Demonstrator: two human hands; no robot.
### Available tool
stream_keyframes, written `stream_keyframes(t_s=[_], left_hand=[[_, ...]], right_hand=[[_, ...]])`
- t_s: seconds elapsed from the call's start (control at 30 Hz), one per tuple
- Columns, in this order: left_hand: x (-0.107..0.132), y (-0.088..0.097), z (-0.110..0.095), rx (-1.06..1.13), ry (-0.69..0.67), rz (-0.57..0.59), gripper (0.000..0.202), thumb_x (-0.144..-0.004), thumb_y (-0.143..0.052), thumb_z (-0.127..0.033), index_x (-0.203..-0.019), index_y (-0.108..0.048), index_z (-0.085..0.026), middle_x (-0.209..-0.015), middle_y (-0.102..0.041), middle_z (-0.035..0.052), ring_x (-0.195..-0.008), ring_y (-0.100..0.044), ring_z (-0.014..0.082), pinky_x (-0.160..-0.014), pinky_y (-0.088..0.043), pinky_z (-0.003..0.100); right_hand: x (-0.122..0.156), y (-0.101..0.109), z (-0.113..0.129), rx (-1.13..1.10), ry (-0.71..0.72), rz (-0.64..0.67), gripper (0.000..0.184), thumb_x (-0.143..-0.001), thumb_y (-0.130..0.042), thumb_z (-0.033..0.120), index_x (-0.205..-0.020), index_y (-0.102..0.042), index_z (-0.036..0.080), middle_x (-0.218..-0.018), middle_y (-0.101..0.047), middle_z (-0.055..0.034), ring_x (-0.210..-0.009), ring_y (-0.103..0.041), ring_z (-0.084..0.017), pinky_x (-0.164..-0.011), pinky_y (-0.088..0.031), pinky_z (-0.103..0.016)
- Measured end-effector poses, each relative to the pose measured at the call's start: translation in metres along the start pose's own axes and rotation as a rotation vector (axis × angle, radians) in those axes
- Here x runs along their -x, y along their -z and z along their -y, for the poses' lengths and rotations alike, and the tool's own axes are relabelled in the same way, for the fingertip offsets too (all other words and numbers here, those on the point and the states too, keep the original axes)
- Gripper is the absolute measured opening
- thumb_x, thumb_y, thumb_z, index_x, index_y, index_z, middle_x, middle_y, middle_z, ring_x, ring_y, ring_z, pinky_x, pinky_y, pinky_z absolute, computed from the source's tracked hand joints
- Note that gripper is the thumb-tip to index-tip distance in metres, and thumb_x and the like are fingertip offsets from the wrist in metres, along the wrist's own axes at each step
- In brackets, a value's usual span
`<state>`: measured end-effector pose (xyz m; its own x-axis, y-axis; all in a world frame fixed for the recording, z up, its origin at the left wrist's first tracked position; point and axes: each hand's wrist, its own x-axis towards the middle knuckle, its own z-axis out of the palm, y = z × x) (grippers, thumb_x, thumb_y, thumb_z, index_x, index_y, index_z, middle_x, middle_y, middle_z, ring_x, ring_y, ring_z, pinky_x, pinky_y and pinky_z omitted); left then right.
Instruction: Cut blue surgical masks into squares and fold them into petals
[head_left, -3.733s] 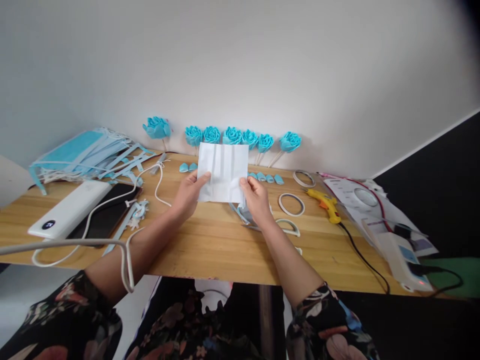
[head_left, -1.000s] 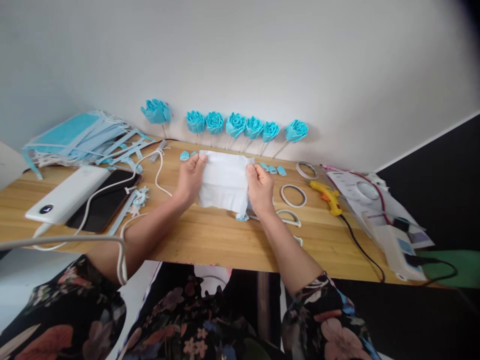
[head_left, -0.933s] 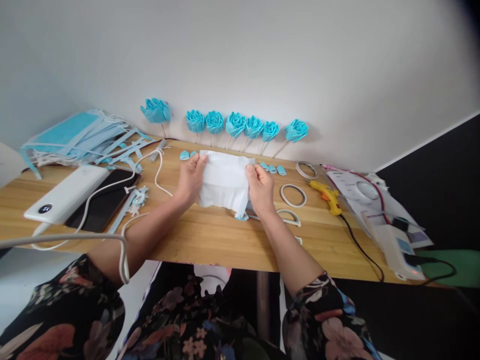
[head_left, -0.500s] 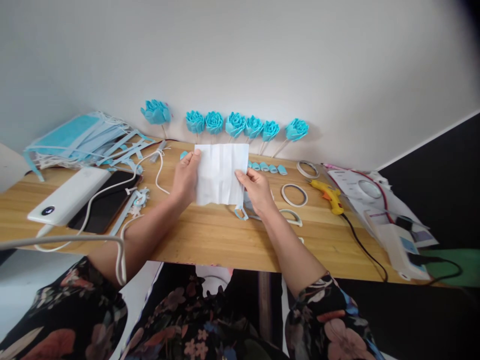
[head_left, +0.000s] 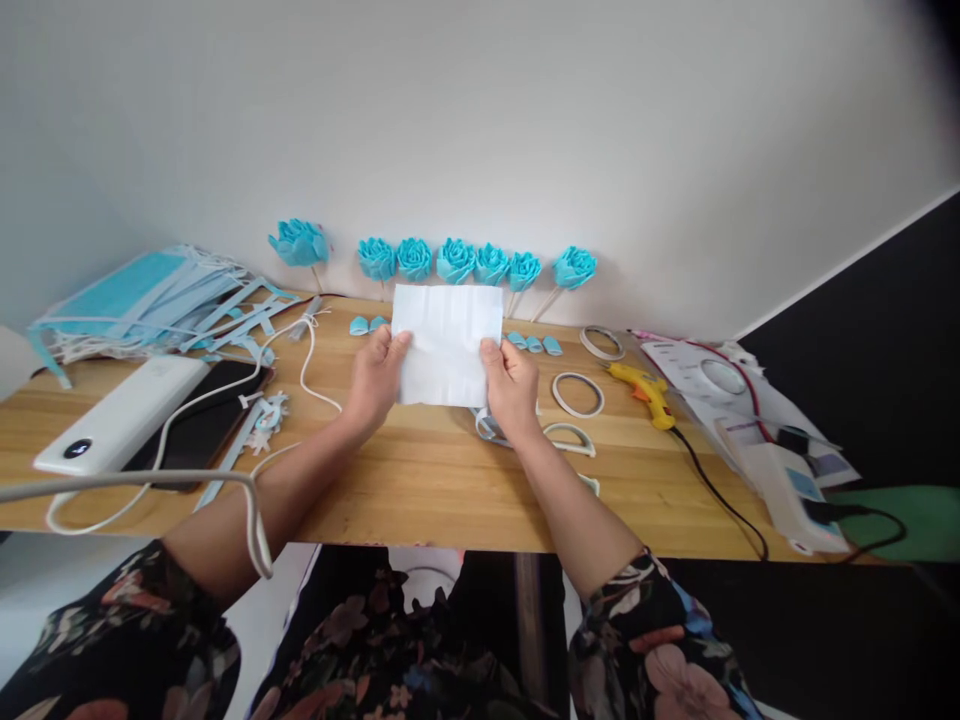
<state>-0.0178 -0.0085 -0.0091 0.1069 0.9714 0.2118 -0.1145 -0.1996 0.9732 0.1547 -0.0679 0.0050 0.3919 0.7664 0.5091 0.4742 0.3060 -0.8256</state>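
Note:
I hold a white pleated sheet (head_left: 448, 340), upright above the wooden table (head_left: 420, 480). My left hand (head_left: 376, 375) pinches its left edge with thumb in front. My right hand (head_left: 510, 385) grips the lower right edge. The sheet is stretched flat between both hands, with its folds running vertically. Below my right hand lie pale blue strips and a curved offcut (head_left: 571, 436). Several blue fabric roses on sticks (head_left: 457, 260) lean against the wall right behind the sheet.
A stack of blue face masks (head_left: 142, 300) lies at the far left, with a white power bank (head_left: 120, 415), a dark phone (head_left: 199, 420) and a white cable. White tape rings (head_left: 577, 393), a yellow glue gun (head_left: 641, 390) and papers with a power strip (head_left: 784, 480) are to the right.
The sheet was pressed crumpled near the table a second ago; it is now raised and pulled flat. My right hand shifted from the sheet's lower middle to its right edge.

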Motion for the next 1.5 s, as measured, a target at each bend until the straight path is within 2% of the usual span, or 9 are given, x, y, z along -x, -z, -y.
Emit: stream_keyframes(t_s=[0.1, 0.27, 0.43, 0.6, 0.7, 0.97, 1.2, 1.3, 1.5], left_hand=[[-0.002, 0.002, -0.001, -0.085, -0.096, 0.003, 0.025, -0.093, -0.06, -0.041, -0.085, -0.059, -0.018, -0.074, -0.057, -0.0001, -0.066, -0.05, 0.0131, -0.057, -0.038, 0.024], [-0.003, 0.002, -0.01, -0.048, -0.083, 0.008, 0.027, -0.09, -0.064, -0.043, -0.084, -0.06, -0.018, -0.076, -0.058, -0.0001, -0.065, -0.05, 0.0126, -0.058, -0.04, 0.023], [-0.003, 0.002, -0.013, 0.034, -0.046, 0.009, 0.028, -0.088, -0.067, -0.043, -0.081, -0.058, -0.018, -0.071, -0.056, -0.001, -0.063, -0.049, 0.0121, -0.055, -0.039, 0.022], [-0.005, 0.006, -0.012, 0.037, -0.035, -0.073, 0.025, -0.088, -0.069, -0.04, -0.079, -0.057, -0.018, -0.07, -0.051, -0.001, -0.06, -0.045, 0.0118, -0.053, -0.034, 0.023], [-0.007, 0.007, -0.012, 0.017, -0.046, -0.112, 0.024, -0.09, -0.067, -0.037, -0.078, -0.057, -0.019, -0.07, -0.049, -0.0011, -0.061, -0.044, 0.0118, -0.054, -0.033, 0.023], [0.002, -0.002, -0.014, 0.016, -0.047, -0.061, 0.029, -0.089, -0.068, -0.044, -0.08, -0.057, -0.019, -0.075, -0.051, -0.0003, -0.071, -0.049, 0.0142, -0.064, -0.04, 0.026], [-0.004, 0.0, -0.014, 0.092, -0.06, -0.098, 0.029, -0.088, -0.069, -0.044, -0.081, -0.056, -0.019, -0.074, -0.055, -0.0003, -0.066, -0.05, 0.0128, -0.059, -0.039, 0.024], [-0.003, -0.001, -0.012, 0.149, -0.022, -0.032, 0.03, -0.086, -0.07, -0.047, -0.086, -0.058, -0.019, -0.076, -0.059, 0.0004, -0.068, -0.054, 0.0137, -0.058, -0.042, 0.024], [0.003, -0.005, -0.008, 0.324, 0.136, 0.271, 0.044, -0.087, -0.064, -0.061, -0.101, -0.059, -0.02, -0.082, -0.066, 0.0047, -0.075, -0.067, 0.0207, -0.058, -0.049, 0.028]], right_hand=[[-0.002, 0.002, 0.002, 0.03, 0.009, -0.05, 0.055, -0.093, -0.048, 0.065, -0.061, -0.029, 0.024, -0.059, -0.025, 0.0055, -0.059, -0.028, -0.012, -0.055, -0.025, -0.028], [-0.006, 0.002, 0.0, 0.015, -0.01, -0.053, 0.057, -0.091, -0.047, 0.068, -0.061, -0.028, 0.024, -0.059, -0.024, 0.0055, -0.059, -0.028, -0.012, -0.056, -0.025, -0.028], [-0.004, 0.001, -0.005, -0.051, -0.056, 0.041, 0.057, -0.09, -0.048, 0.071, -0.062, -0.032, 0.024, -0.061, -0.026, 0.0046, -0.06, -0.029, -0.013, -0.057, -0.027, -0.029], [-0.001, 0.0, -0.008, -0.214, -0.15, 0.187, 0.055, -0.087, -0.056, 0.071, -0.065, -0.04, 0.023, -0.061, -0.032, 0.0044, -0.059, -0.032, -0.013, -0.054, -0.029, -0.028], [0.0, -0.002, -0.01, -0.219, -0.189, 0.249, 0.051, -0.085, -0.061, 0.066, -0.066, -0.046, 0.022, -0.061, -0.036, 0.0049, -0.058, -0.034, -0.012, -0.053, -0.028, -0.027], [0.001, -0.003, -0.006, 0.016, -0.1, 0.014, 0.054, -0.093, -0.049, 0.064, -0.062, -0.031, 0.024, -0.055, -0.028, 0.0058, -0.055, -0.032, -0.012, -0.056, -0.027, -0.029], [0.001, -0.002, 0.004, 0.02, -0.055, 0.01, 0.055, -0.094, -0.048, 0.065, -0.06, -0.031, 0.025, -0.05, -0.033, 0.0054, -0.051, -0.037, -0.013, -0.053, -0.03, -0.029], [0.001, -0.002, 0.0, -0.024, -0.075, 0.017, 0.053, -0.094, -0.049, 0.063, -0.061, -0.034, 0.025, -0.048, -0.035, 0.0058, -0.047, -0.038, -0.013, -0.051, -0.031, -0.029], [-0.004, 0.003, -0.007, -0.025, -0.089, -0.079, 0.054, -0.094, -0.048, 0.067, -0.062, -0.033, 0.025, -0.049, -0.034, 0.0062, -0.047, -0.036, -0.013, -0.05, -0.03, -0.028]])
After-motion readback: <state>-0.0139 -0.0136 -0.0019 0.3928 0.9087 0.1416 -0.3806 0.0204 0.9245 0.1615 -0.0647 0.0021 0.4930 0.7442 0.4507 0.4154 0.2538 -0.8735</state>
